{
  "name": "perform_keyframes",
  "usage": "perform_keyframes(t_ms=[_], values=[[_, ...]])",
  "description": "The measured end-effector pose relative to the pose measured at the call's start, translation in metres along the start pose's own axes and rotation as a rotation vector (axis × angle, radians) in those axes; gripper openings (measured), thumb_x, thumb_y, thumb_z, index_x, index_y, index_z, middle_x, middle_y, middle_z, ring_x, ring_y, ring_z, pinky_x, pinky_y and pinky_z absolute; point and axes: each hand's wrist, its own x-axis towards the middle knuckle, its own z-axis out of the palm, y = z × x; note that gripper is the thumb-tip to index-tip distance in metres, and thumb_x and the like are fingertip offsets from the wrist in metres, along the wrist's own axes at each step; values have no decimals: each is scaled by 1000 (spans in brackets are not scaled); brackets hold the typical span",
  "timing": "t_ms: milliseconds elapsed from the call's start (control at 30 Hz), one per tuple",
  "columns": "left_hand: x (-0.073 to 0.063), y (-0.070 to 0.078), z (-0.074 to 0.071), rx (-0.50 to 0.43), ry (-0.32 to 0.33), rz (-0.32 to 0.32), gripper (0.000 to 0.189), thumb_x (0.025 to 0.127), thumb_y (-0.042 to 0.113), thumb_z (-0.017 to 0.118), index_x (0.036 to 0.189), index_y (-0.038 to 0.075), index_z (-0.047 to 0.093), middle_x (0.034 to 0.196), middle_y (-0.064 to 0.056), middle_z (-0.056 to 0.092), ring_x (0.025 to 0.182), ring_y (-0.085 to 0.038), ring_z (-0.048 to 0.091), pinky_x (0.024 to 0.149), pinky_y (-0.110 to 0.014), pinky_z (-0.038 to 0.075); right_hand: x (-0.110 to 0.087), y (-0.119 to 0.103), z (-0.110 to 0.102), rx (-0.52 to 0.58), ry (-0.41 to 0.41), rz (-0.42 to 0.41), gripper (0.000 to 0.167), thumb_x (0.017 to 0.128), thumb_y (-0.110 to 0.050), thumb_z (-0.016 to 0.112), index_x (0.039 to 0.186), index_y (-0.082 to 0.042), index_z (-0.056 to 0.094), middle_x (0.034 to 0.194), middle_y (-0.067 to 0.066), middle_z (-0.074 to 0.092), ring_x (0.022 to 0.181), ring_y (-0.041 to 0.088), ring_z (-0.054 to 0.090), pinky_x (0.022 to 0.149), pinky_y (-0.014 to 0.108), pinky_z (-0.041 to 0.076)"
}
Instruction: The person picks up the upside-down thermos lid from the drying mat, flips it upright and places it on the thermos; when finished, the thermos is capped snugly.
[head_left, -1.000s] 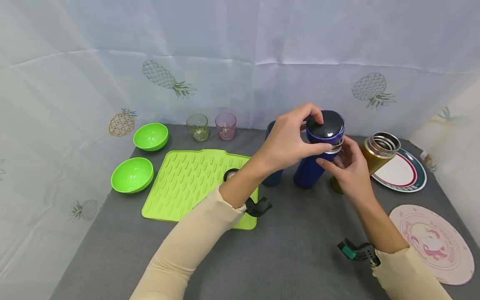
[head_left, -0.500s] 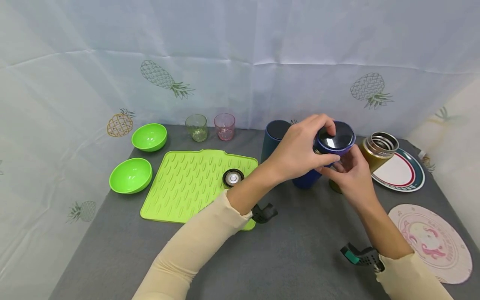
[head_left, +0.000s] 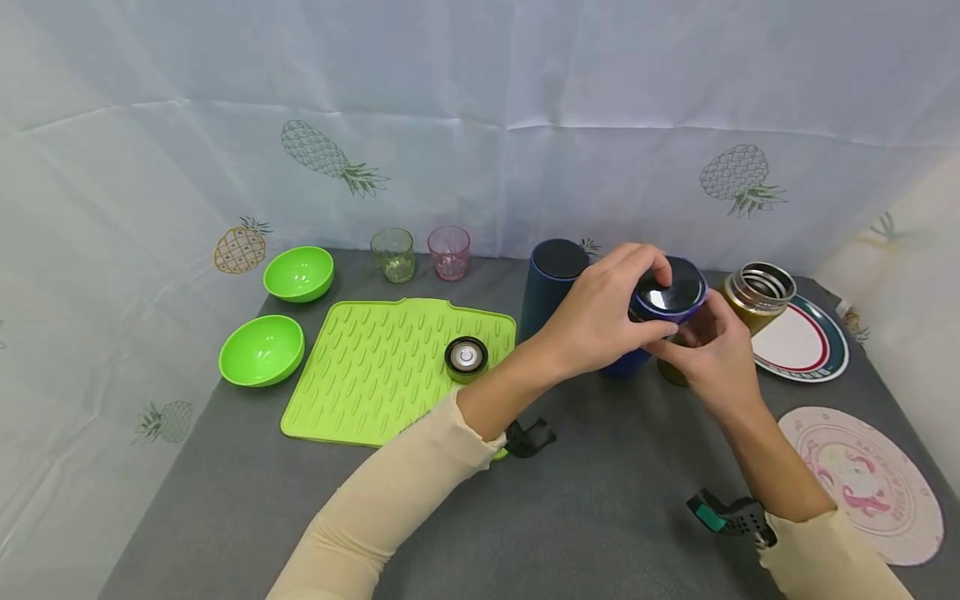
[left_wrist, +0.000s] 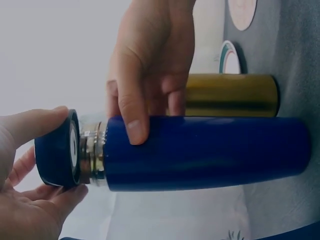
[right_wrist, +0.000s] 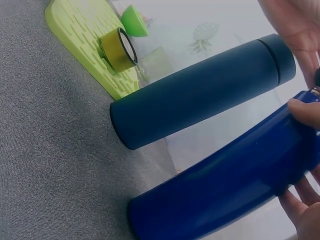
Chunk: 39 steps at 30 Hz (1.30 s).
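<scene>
A glossy blue thermos bottle (left_wrist: 210,155) stands on the table between both hands. My left hand (head_left: 596,321) grips its dark blue lid (head_left: 670,292) by the sides, with the thumb on the near edge. In the left wrist view the lid is at the mouth end, and the steel neck (left_wrist: 92,155) shows below it. My right hand (head_left: 716,358) holds the bottle's upper body just under the neck, thumb in front and fingers behind. An open gold thermos bottle (left_wrist: 232,95) stands right behind that hand. To the left is a lidded teal thermos bottle (right_wrist: 200,92).
A lime-green ridged mat (head_left: 382,375) bears the gold lid (head_left: 467,358), upside down. Two green bowls (head_left: 262,354) stand at its left. Green (head_left: 393,256) and pink (head_left: 450,254) glasses stand behind. A rimmed plate (head_left: 795,342) and pink round mat (head_left: 862,487) lie right.
Both hands have shifted right and slightly lower with the blue bottle and its lid. The steel neck, seen earlier in the head view, is now hidden there. The teal bottle and gold lid are more visible.
</scene>
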Motion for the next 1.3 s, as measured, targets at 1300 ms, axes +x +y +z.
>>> perform_keyframes(t_ms=[1300], values=[[-12, -9, 10, -26, -69, -45, 38, 90, 19, 79, 113, 11, 50, 133, -3, 52, 124, -13, 52, 106, -12, 42, 6, -4, -10, 79, -177, 126, 74, 78, 9, 82, 140, -12, 49, 129, -4, 55, 113, 8, 59, 91, 6, 51]])
